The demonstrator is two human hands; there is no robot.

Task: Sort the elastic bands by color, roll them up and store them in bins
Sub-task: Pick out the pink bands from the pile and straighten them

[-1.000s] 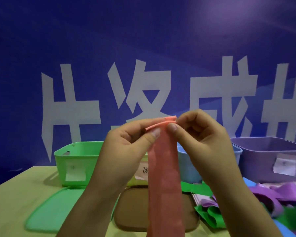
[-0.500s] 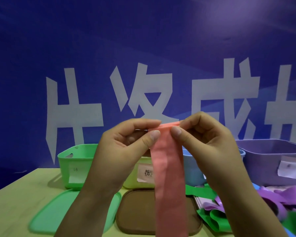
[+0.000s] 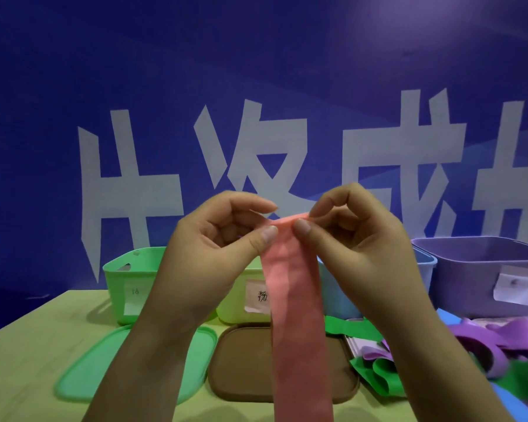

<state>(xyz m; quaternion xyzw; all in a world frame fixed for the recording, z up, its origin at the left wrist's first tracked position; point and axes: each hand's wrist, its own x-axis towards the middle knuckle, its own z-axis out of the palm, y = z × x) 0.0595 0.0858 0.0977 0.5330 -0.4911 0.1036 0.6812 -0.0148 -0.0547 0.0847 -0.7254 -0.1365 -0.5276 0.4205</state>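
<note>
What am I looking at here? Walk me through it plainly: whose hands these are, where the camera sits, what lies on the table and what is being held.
No machine here: a person works with bare hands, and the one camera is worn on the person's head, looking forward and down. The left hand and the right hand are raised in front of the camera and pinch the top end of a pink band, which hangs down between them.

Below is a pale table. At its back stand bins: a green bin, a yellow-green bin, a blue bin partly hidden, and a purple bin. In front lie a green lid and a brown lid. To the right sits a loose heap of green bands and purple bands. Behind hangs a blue wall with large white characters.
</note>
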